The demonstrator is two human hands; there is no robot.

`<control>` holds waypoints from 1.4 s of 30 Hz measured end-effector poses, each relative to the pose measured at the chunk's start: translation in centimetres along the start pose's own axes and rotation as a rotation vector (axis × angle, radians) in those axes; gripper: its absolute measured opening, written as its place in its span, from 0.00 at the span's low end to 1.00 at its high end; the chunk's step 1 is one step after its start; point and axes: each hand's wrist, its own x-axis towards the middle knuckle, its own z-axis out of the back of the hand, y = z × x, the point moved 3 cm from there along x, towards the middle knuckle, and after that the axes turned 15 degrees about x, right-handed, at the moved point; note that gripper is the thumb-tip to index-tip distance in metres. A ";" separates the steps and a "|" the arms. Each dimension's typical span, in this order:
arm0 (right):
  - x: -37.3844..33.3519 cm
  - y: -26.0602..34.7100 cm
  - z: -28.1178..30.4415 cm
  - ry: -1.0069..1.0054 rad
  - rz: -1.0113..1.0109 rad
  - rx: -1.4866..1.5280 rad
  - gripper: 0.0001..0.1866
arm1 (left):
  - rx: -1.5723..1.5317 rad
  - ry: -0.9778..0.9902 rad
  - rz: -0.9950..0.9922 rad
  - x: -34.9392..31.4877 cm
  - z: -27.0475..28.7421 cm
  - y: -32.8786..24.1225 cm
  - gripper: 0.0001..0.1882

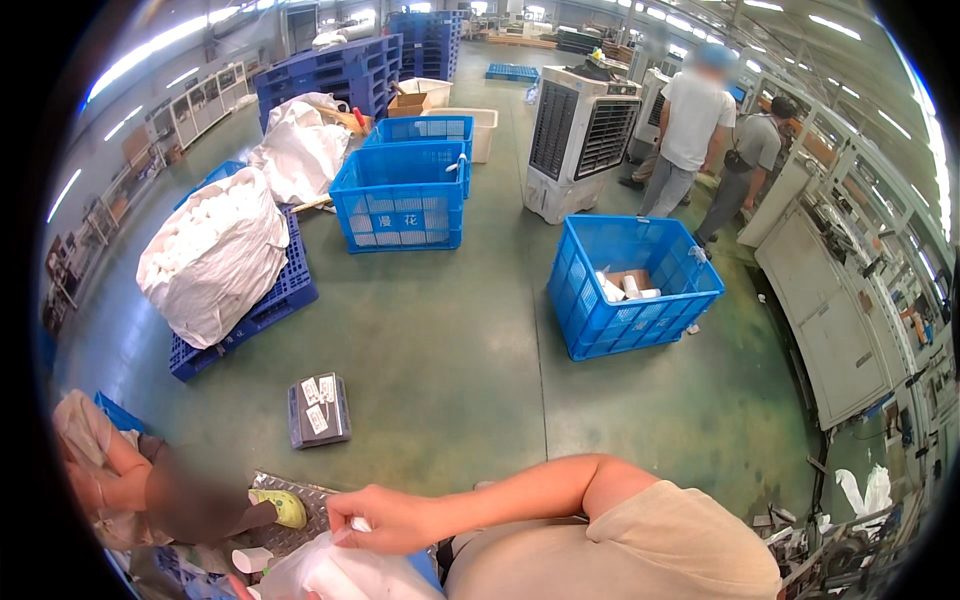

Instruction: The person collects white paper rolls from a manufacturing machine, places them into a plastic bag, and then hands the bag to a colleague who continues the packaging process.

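At the lower edge my right hand [385, 522] is closed in a pinch at the top of a white, see-through plastic bag [350, 572]. A small bit of white shows between its fingers. Of my left hand [240, 587] only some fingertips come into view, against the bag's left side; the rest is cut off by the picture's edge. Pale cylindrical shapes show dimly through the bag. A white cup-like piece [252, 560] lies just left of the bag, by a metal tread plate [310, 508].
Another person [120, 480] sits close on my left, a yellow-green shoe [280, 507] near the plate. Ahead are a dark case with labels [320, 410], blue crates [400, 200], a blue crate holding white pieces [635, 320], a full white sack [215, 255], an air cooler [580, 130] and standing people [695, 120].
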 end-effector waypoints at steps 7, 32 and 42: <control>-0.3 1.7 -3.6 0.149 -0.278 0.421 0.07 | 0.305 0.185 -0.072 1.0 0.6 2.0 0.19; -1.6 0.4 -6.3 0.133 -0.205 0.132 0.07 | 0.821 0.176 -0.696 -4.6 -1.4 -0.3 0.17; -1.7 1.8 -3.2 0.163 -0.392 0.390 0.09 | 0.835 0.312 -0.696 -4.2 -0.8 1.4 0.14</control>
